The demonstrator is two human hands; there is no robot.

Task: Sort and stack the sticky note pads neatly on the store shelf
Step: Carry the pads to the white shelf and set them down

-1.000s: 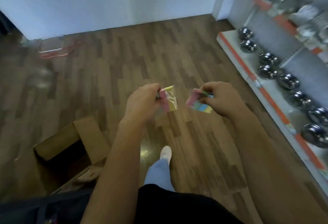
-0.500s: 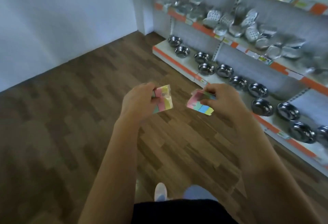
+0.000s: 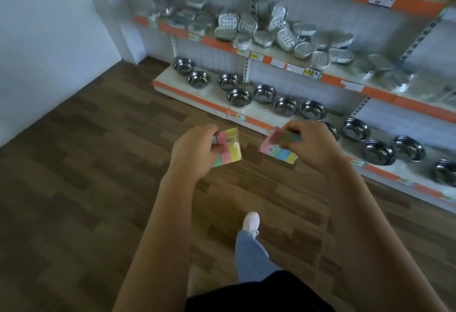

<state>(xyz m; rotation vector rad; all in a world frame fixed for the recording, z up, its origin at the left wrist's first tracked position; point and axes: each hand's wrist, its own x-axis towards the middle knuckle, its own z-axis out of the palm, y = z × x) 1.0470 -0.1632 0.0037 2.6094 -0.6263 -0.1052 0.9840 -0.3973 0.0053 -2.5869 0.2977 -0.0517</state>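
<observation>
While arms extended, left hand (image 3: 197, 151) grips pad (image 3: 228, 147); right hand (image 3: 311, 146) pinches pads (image 3: 278, 150).

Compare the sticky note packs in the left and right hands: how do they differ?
The left hand grips the left pack at its side; the right hand pinches the right pack at its top edge. The right pack shows a blue stripe; the left pack shows none. Both are pastel-striped.
</observation>
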